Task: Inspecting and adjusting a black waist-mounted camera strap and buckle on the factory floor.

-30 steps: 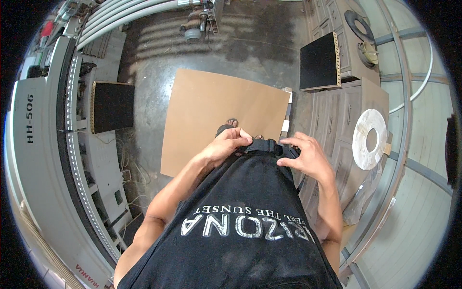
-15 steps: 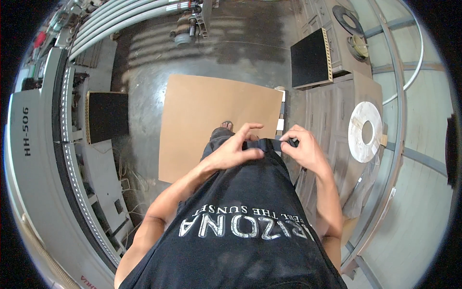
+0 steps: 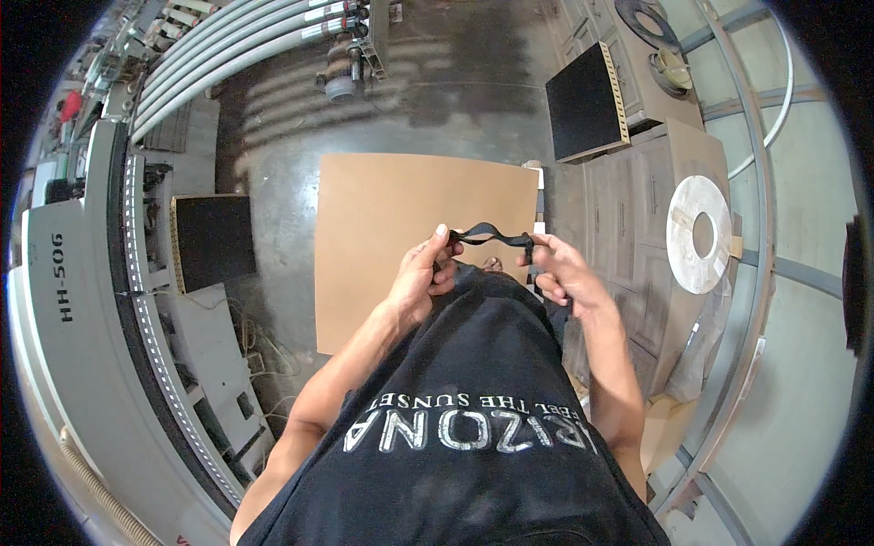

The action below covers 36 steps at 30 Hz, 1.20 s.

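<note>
A thin black strap (image 3: 487,233) hangs stretched and wavy between my two hands, in front of my waist. My left hand (image 3: 423,269) pinches its left end between thumb and fingers. My right hand (image 3: 557,270) grips its right end, and the strap continues down past that hand. Both hands are held over the near edge of a flat brown board (image 3: 410,227) lying on the concrete floor. My black shirt fills the lower middle of the view.
A long grey machine (image 3: 82,300) with a black panel (image 3: 211,238) runs along the left. Another black panel (image 3: 587,102) leans at the upper right. A white ring-shaped disc (image 3: 699,233) lies on grey cabinets to the right. Pipes (image 3: 246,45) run across the upper left.
Both hands have lifted away from my waistband and moved forward. The black strap, earlier bunched at my waist, is now pulled out and stretched between them.
</note>
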Motion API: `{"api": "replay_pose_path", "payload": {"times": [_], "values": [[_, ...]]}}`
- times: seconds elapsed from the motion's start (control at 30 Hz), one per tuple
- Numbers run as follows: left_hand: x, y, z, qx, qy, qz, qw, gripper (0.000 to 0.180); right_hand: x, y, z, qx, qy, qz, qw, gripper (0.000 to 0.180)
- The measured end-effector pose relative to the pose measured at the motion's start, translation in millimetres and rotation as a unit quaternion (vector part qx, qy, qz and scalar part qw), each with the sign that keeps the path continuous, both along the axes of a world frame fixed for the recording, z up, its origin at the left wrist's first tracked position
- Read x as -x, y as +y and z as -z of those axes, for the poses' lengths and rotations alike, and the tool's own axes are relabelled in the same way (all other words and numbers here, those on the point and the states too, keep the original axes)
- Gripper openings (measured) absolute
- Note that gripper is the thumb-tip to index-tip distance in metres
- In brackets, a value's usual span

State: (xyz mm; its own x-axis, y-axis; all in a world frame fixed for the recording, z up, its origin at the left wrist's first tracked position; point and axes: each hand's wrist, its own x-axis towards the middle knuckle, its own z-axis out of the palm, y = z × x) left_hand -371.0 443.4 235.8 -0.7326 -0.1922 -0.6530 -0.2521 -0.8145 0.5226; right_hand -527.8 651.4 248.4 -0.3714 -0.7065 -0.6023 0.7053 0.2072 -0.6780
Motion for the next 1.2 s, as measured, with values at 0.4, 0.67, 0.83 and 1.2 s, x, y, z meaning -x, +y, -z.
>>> {"api": "replay_pose_path", "payload": {"times": [0.4, 0.67, 0.83, 1.2], "values": [[-0.9, 8.5, 1.5, -0.007, -0.006, -0.042, 0.999, 0.038, -39.8, -55.8, 0.0, -0.118, 0.118, -0.102, 0.981, 0.038], [-5.1, 14.6, -10.1, 0.245, 0.06, 0.076, 0.965, 0.043, -41.0, -50.0, 8.2, -0.012, 0.009, -0.001, 1.0, 0.024], [-0.1, 15.8, -15.9, 0.288, 0.071, 0.072, 0.952, 0.044, -44.5, -49.1, 12.1, 0.039, -0.047, 0.079, 0.995, 0.023], [1.9, 8.1, -17.4, 0.188, -0.021, 0.125, 0.974, 0.035, -49.6, -50.8, 18.8, -0.002, 0.045, 0.115, 0.992, 0.022]]}}
